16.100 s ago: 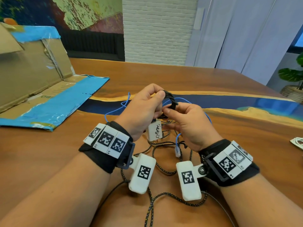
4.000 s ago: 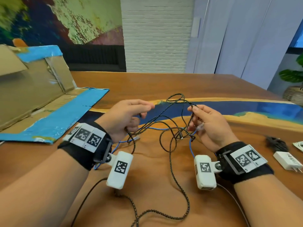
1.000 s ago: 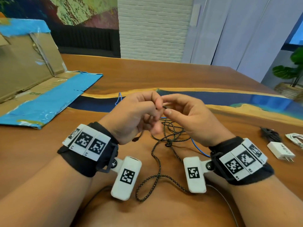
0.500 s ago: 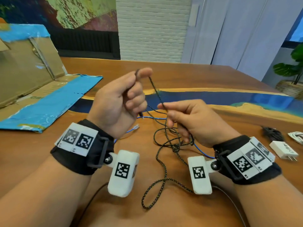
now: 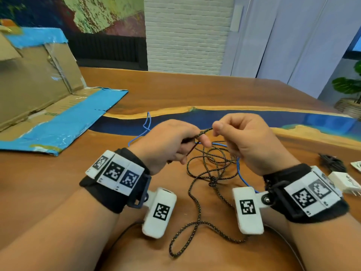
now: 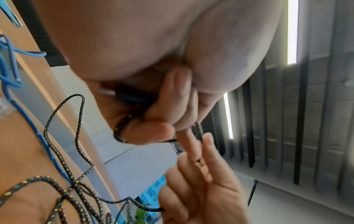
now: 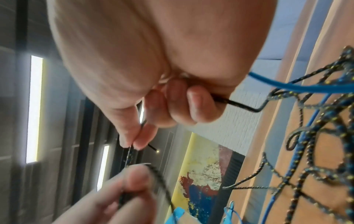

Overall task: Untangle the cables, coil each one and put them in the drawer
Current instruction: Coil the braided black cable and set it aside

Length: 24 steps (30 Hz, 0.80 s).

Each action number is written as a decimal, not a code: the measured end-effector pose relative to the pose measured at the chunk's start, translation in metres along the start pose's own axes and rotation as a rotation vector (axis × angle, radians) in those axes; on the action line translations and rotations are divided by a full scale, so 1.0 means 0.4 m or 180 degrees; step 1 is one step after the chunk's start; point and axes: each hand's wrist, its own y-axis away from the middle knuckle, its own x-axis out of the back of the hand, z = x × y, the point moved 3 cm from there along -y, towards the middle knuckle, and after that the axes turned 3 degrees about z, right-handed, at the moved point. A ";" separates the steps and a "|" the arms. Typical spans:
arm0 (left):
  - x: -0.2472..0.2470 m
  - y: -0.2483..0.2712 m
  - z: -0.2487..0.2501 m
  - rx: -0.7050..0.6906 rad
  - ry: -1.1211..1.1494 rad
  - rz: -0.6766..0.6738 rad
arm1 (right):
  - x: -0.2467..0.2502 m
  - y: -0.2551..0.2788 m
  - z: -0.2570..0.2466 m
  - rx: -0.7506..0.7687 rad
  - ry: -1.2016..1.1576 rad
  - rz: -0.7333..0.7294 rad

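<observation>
Two hands mid-frame, untangling step: left hand (image 5: 166,145) and right hand (image 5: 246,139) each pinch black braided cable (image 5: 197,210); rest knotted with blue cable (image 5: 145,126) on counter (image 5: 58,178) below. Next, likely: work end through knot, gently.

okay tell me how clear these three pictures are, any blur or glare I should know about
Head view: mostly sharp, the braided cable crisp, though the table bows at the edges from the wide lens. Left wrist view: the left hand is soft and close, window strips glare. Right wrist view: the right hand is blurred, bright strips too.
</observation>
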 end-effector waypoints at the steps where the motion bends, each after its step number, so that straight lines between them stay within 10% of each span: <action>1: 0.003 0.004 0.006 0.0019 0.0192 -0.0005 | 0.011 -0.004 0.008 0.0009 0.0071 0.0248; 4: 0.006 0.007 0.020 -0.0225 0.0933 0.0128 | 0.019 -0.010 0.026 -0.0082 0.0148 0.0439; 9: 0.006 -0.003 0.034 -0.0691 0.1913 0.0659 | -0.032 0.002 0.028 -0.0431 0.0573 -0.0553; 15: 0.025 -0.016 0.005 -0.0311 0.0680 0.1157 | -0.089 0.037 0.015 -0.0484 0.1068 -0.1696; 19: 0.012 -0.017 -0.017 -0.0137 -0.0586 0.0597 | -0.060 0.018 0.012 -0.0268 0.0354 -0.0957; 24: -0.010 0.005 0.009 0.0172 0.0074 -0.0119 | -0.011 -0.010 0.033 -0.0293 -0.0290 0.0323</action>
